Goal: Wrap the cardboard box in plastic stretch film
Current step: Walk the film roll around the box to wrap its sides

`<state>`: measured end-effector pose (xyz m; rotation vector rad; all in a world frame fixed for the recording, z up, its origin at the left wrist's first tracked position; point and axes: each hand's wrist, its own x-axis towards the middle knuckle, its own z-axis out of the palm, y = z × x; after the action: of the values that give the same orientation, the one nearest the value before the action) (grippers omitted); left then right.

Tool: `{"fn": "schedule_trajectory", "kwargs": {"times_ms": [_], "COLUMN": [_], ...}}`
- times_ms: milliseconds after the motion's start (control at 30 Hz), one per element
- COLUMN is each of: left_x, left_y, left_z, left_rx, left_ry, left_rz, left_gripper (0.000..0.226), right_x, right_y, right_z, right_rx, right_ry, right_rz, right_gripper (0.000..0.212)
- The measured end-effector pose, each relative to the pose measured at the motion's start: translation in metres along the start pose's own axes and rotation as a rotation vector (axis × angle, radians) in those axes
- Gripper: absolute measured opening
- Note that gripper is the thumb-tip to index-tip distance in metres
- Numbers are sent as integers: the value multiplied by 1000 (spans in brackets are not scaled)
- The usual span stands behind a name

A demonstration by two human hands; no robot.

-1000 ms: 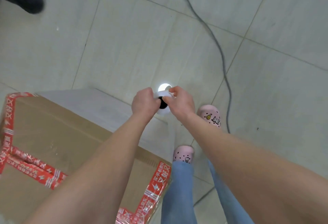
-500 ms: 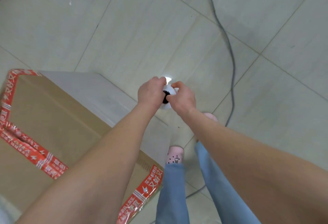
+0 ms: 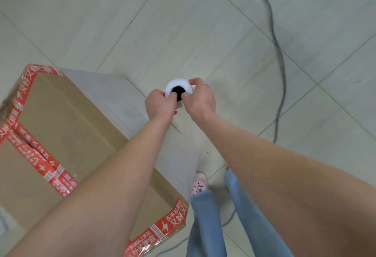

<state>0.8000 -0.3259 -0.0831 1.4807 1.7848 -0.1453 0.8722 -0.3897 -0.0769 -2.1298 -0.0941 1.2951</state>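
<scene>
A large brown cardboard box (image 3: 67, 126) with red printed tape stands on the floor at the lower left. Cloudy stretch film (image 3: 114, 94) covers its right-hand side and runs up to a white film roll (image 3: 175, 84) seen end-on, with a dark core hole. My left hand (image 3: 159, 104) grips the roll's left edge, thumb at the core. My right hand (image 3: 200, 99) grips its right edge from the other side. The roll's lower length is hidden under my hands.
A grey cable (image 3: 277, 57) snakes across the pale tiled floor at the right and passes behind my legs. My pink clog (image 3: 199, 184) and blue jeans (image 3: 205, 224) stand just right of the box's near corner.
I have stepped along the box's side, and the roll has moved with both hands away from the box corner. More film-covered side shows, and my right foot has left the view.
</scene>
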Motion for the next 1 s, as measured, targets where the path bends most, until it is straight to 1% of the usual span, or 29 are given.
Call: {"fn": "schedule_trajectory", "kwargs": {"times_ms": [33, 67, 133, 167, 233, 267, 300, 367, 433, 567, 667, 767, 833, 900, 1000], "left_x": [2, 4, 12, 15, 22, 23, 24, 25, 29, 37, 45, 57, 66, 72, 74], "left_y": [2, 4, 7, 9, 15, 19, 23, 32, 39, 49, 51, 48, 45, 40, 36], "left_z": [-2, -5, -13, -17, -23, -24, -23, -18, -14, -18, -22, -32, -42, -51, -60], "left_rx": [-56, -57, 54, 163, 436, 557, 651, 772, 853, 916, 856, 707, 530, 287, -45], "left_ry": [-5, -33, -108, -134, -153, -158, -161, -169, -172, -200, -184, -158, -136, -111, -112], "left_rz": [-57, -95, -89, -21, 225, 350, 438, 505, 527, 561, 520, 370, 193, 10, -208], "left_gripper": [12, 16, 22, 26, 41, 46, 47, 42, 35, 26, 18, 12, 12, 13, 21], "right_x": [2, 4, 7, 8, 8, 7, 7, 8, 11, 19, 29, 36, 40, 44, 51], "right_y": [-5, -10, -19, -22, -25, -26, -26, -26, -26, -31, -43, -56, -64, -72, -86], "right_z": [2, 3, 5, 5, 5, 5, 5, 5, 5, 0, 0, 7, 16, 26, 40], "right_rx": [-6, -12, -12, -16, -27, -30, -34, -37, -38, -84, -178, -223, -198, -180, -136], "right_ry": [-16, -32, -57, -66, -75, -74, -73, -73, -86, -121, -142, -115, -93, -107, -130], "right_rz": [-4, 1, 36, 52, 66, 68, 66, 59, 53, 61, 37, -2, 9, 15, -4], "right_gripper": [40, 39, 40, 40, 42, 42, 40, 35, 33, 32, 41, 42, 45, 47, 44]}}
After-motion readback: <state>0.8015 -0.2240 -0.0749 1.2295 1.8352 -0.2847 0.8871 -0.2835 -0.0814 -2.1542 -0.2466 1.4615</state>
